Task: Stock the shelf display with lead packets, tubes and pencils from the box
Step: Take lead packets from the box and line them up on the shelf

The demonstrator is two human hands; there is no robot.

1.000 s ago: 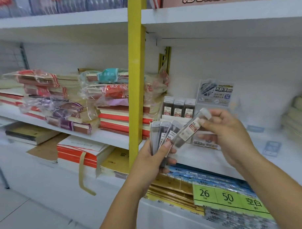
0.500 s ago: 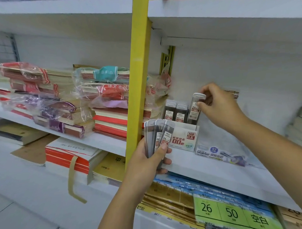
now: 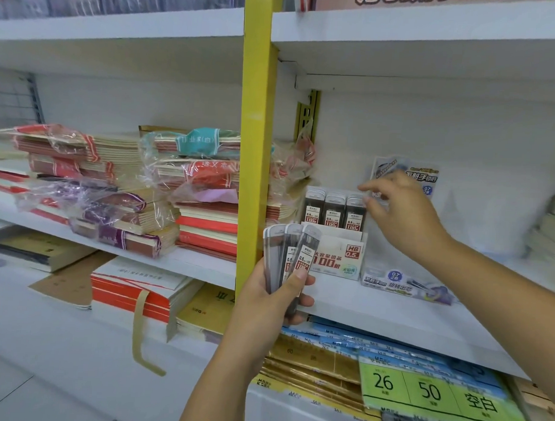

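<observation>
Three lead tubes [image 3: 292, 258] are held fanned out in the left hand [image 3: 276, 295], pretty much right by the yellow post [image 3: 257, 115]. A row of tubes [image 3: 333, 210] is stood upright in the white display box [image 3: 340, 259] on the shelf [image 3: 392, 312]. The right hand [image 3: 402, 214] is kept just beside the rightmost one, fingers loosely spread. It's blurred, so contact can't really be told.

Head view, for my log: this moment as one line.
left hand: grips lead tubes | right hand: empty, beside display box | task: unfinished
</observation>
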